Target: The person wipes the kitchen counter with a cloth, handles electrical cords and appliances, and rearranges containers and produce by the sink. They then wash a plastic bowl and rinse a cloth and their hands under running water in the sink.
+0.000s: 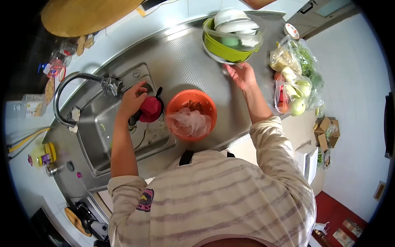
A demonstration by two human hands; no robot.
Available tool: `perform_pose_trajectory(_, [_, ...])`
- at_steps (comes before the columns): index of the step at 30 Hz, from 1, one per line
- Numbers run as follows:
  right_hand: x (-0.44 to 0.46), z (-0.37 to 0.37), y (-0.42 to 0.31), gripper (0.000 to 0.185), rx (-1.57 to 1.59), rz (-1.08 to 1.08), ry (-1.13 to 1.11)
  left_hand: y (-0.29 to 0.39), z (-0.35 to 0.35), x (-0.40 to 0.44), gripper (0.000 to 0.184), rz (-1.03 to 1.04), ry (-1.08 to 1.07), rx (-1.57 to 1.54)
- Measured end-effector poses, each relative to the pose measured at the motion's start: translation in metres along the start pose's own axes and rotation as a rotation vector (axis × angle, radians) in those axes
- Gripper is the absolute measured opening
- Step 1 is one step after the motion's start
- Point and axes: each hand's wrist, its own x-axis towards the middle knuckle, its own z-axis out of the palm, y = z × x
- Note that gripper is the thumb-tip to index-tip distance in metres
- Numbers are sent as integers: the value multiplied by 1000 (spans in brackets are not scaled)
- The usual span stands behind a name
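Observation:
My left hand point(133, 100) is over the sink point(96, 136) with its fingers apart, beside a dark red object with a black handle point(151, 109). My right hand point(241, 75) has its fingers spread at the near lower edge of a stack of bowls in a green basin point(230, 52); whether the fingertips touch the plate under the basin is hard to tell. Between my hands, an orange basket point(191, 96) stands on the counter, holding a crumpled clear plastic bag point(191, 122) and something reddish-brown.
A curved faucet point(61, 92) reaches over the sink. Plastic bags of vegetables point(297, 82) lie at the counter's right end, near a small bowl point(291, 31). A yellow bottle point(43, 154) stands at the left, and a cardboard box point(327, 132) is on the floor at right.

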Motion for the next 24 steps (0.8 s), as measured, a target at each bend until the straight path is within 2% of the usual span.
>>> perform_pose_trajectory(2, [4, 2, 7, 50, -222, -138, -2, -9, -3, -15, 49, -36, 28, -24])
perform_pose_trajectory(3, [0, 3, 13, 50, -228, -126, -5, -14, -5, -22, 49, -47, 34, -28])
perform_pose_trajectory(5, [-19, 3, 26, 53, -412, -57, 131, -25, -8, -35, 49, -96, 54, 5])
perform_pose_trajectory(8, [-53, -19, 51, 49, -851, 125, -27, -42, -8, -59, 48, -119, 93, 31])
perform_pose_trajectory(11, [-102, -4, 88, 46, -867, 139, 0, -52, -8, -83, 46, -182, 122, -22])
perform_pose_trajectory(14, [-122, -3, 105, 29, -1166, 173, -56, -63, -5, -101, 44, -220, 148, -37])
perform_pose_trajectory(18, [-108, 11, 114, 30, -1152, 189, -65, -84, -5, -118, 42, -198, 195, -37])
perform_pose_trajectory(20, [-97, 22, 134, 43, -1261, -314, -336, -90, -9, -130, 40, -205, 295, -83])
perform_pose_trajectory(21, [-102, 48, 138, 43, -1257, -316, -362, -89, -13, -137, 40, -211, 319, -78])
perform_pose_trajectory(23, [-121, 119, 141, 57, -1486, -887, -474, -85, -25, -149, 38, -231, 368, -34])
perform_pose_trajectory(24, [-118, 131, 154, 62, -1503, -856, -445, -88, -30, -155, 38, -237, 400, -29])
